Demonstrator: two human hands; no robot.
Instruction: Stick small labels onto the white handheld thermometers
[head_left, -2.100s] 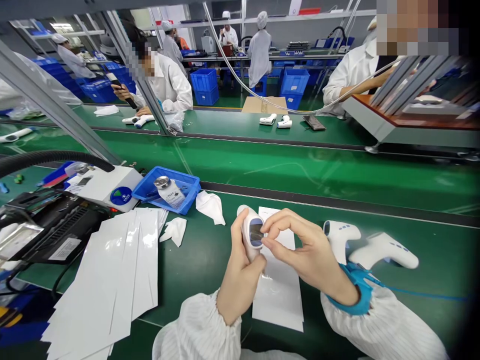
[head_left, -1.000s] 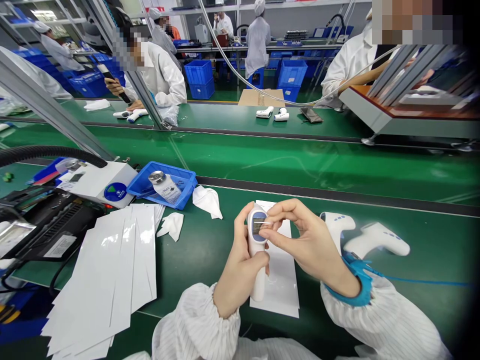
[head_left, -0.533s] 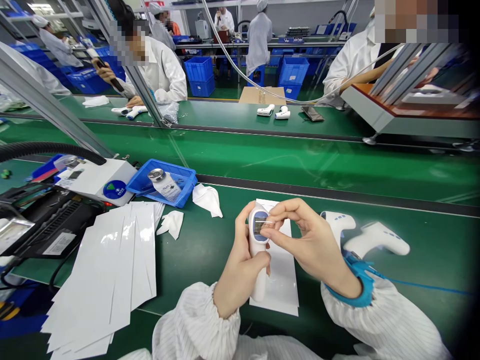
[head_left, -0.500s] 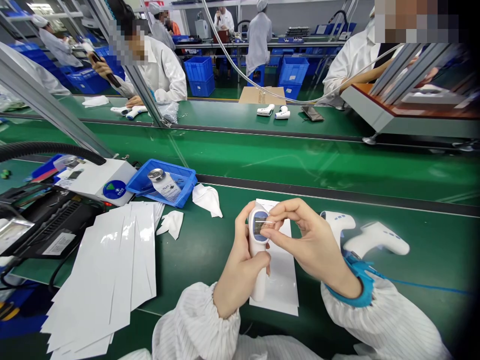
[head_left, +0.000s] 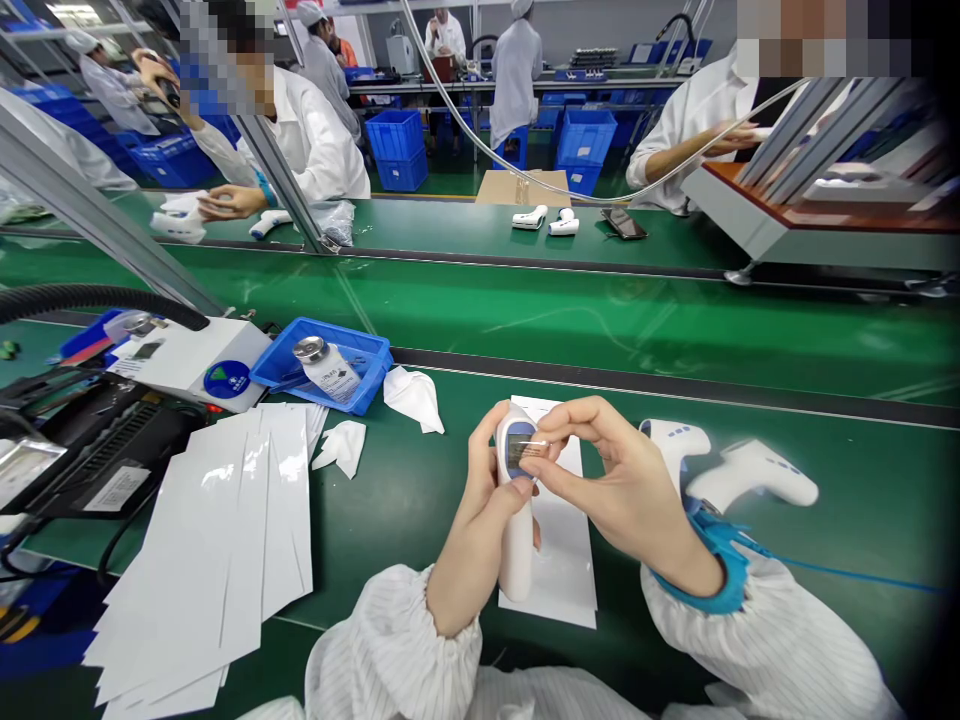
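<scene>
Bare hands at a green worktop. In the left-hand grip, clamped around it with thumb just below the display: one white pistol-shaped device, held above a white sheet. Long axis of the handle running away from the wearer, display end farthest. At the display's right edge, right-hand grip, with thumb and forefinger together on what looks like a clear film; device therefore to the left of these fingertips, and left hand nearer, wrapped around it. Count: devices, one in hand and two lying to the right, one partly behind the right wrist, the other beyond it; blue tray, one, with one metal-capped bottle inside; crumpled white wipes, two; fanned sheets at left, too overlapped to count; blue wristband, one, at right.
</scene>
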